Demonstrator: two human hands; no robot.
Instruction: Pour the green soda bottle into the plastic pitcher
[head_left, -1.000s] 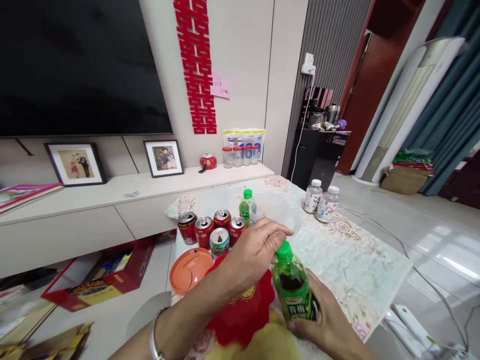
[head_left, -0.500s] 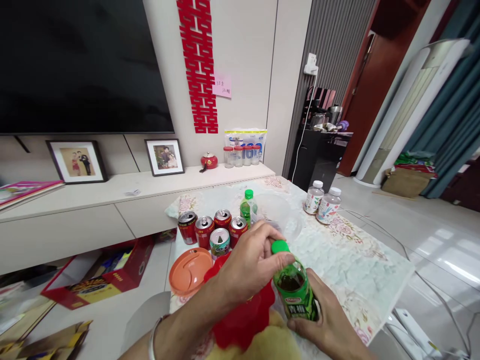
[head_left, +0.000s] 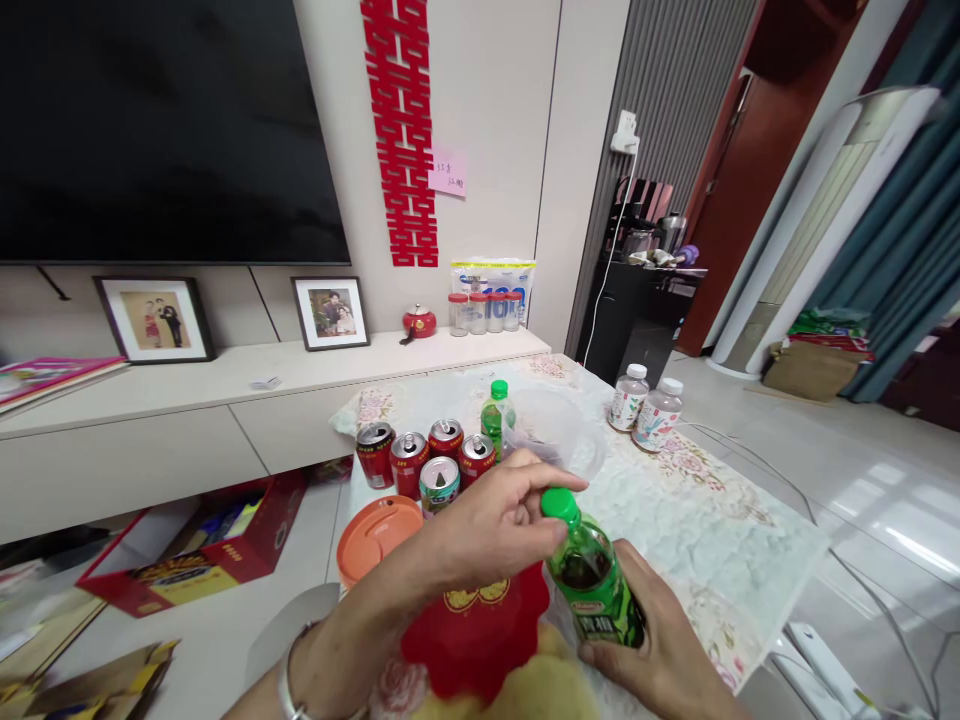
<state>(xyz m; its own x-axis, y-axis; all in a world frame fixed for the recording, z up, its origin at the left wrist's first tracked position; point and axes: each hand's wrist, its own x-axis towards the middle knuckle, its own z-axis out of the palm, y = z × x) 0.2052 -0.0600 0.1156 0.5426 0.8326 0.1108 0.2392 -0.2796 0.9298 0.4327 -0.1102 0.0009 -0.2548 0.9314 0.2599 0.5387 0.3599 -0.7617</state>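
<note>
My right hand (head_left: pixel 660 640) grips the body of a green drink bottle (head_left: pixel 596 585) near the table's front edge, tilted a little to the left. My left hand (head_left: pixel 495 520) has its fingers closed around the bottle's green cap (head_left: pixel 556 503). Under my hands lies a red cloth item with gold print (head_left: pixel 480 625) and something yellow (head_left: pixel 525 690).
Several red cans and one green-labelled can (head_left: pixel 439 480) stand on the patterned tablecloth (head_left: pixel 712 530), beside an orange lid (head_left: pixel 375 525), a second green bottle (head_left: pixel 496 412), a clear plastic container (head_left: pixel 555 425) and two white-capped bottles (head_left: pixel 645 405). A TV cabinet and red box (head_left: pixel 202 545) lie left.
My left hand has closed down onto the green cap and the bottle has tilted slightly left; the camera view has shifted a little.
</note>
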